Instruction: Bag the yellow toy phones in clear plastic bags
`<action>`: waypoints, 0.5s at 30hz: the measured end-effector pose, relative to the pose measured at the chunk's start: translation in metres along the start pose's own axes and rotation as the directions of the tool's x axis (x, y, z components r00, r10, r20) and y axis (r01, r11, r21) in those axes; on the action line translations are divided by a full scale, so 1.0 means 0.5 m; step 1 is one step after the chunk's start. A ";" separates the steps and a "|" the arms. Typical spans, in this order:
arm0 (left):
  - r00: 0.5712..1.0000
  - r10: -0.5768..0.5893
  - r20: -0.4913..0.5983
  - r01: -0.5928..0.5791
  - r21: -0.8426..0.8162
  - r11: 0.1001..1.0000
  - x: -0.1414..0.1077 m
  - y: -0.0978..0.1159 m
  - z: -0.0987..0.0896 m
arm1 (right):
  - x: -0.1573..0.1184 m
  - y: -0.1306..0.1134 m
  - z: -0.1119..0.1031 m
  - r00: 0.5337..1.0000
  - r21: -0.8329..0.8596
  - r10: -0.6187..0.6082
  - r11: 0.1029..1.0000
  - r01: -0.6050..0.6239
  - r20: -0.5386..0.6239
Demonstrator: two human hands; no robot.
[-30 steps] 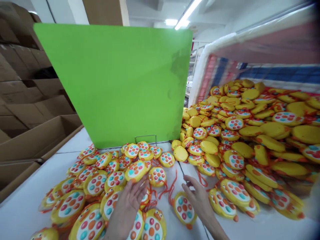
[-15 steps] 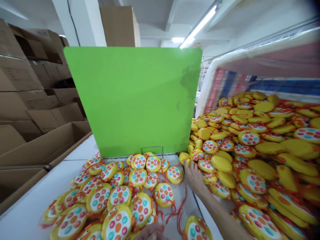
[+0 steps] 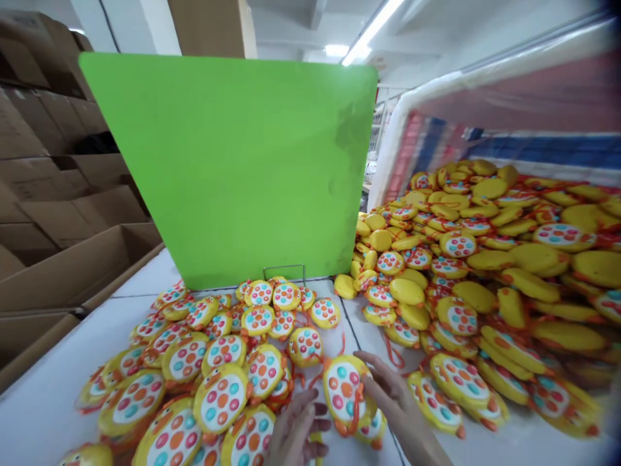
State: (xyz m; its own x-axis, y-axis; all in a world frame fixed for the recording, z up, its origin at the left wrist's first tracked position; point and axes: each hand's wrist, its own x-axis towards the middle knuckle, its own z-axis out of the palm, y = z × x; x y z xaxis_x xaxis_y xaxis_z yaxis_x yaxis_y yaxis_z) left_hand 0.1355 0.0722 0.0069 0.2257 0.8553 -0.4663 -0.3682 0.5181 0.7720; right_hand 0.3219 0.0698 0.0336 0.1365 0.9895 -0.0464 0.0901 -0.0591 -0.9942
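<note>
My right hand (image 3: 391, 398) grips the right side of a yellow duck-shaped toy (image 3: 343, 388) with a white panel of coloured round buttons. An orange-red cord (image 3: 356, 408) hangs across the toy's front. Another such toy shows partly below it, on the white table (image 3: 347, 450). Just left of the held toy, my left hand (image 3: 298, 427) has its fingers apart and holds nothing. A heap of the same toys (image 3: 223, 398), mostly button side up, covers the table to the left of my hands.
A much larger pile of these toys (image 3: 456, 259) fills the right side, below a striped fabric liner (image 3: 431, 152). A green board (image 3: 233, 168) stands upright behind the heap, near a thin wire stand (image 3: 284, 267). Cardboard boxes (image 3: 43, 213) are stacked at the left.
My right hand has come back from the edge of the right pile toward me and now has a toy. My left hand has risen further into view. The camera has shifted slightly.
</note>
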 end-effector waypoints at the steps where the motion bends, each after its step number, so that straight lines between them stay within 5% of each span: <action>1: 0.999 0.030 0.017 -0.031 0.044 0.999 -0.010 0.006 0.006 | -0.015 -0.002 0.008 1.000 0.040 0.006 0.999 -0.006 0.011; 5: 0.989 0.025 0.145 -0.061 0.249 0.967 -0.040 0.021 0.020 | -0.047 -0.004 0.028 0.999 0.051 -0.004 0.999 0.001 0.047; 10: 0.997 0.032 0.073 -0.041 0.124 0.991 -0.048 0.008 0.018 | -0.085 0.026 0.036 0.989 0.280 0.150 0.949 -0.148 0.012; 15: 0.991 0.027 0.131 -0.049 0.171 0.984 -0.052 -0.011 0.013 | -0.116 0.082 0.058 0.991 0.462 0.130 0.880 -0.108 -0.017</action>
State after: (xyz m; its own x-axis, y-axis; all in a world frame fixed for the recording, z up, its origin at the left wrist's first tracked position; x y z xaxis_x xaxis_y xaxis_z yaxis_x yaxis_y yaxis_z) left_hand 0.1377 0.0473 0.0175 0.3323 0.8610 -0.3850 -0.2191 0.4675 0.8564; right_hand 0.2891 0.0137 -0.0073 0.1640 0.9710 -0.1739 -0.3915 -0.0978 -0.9150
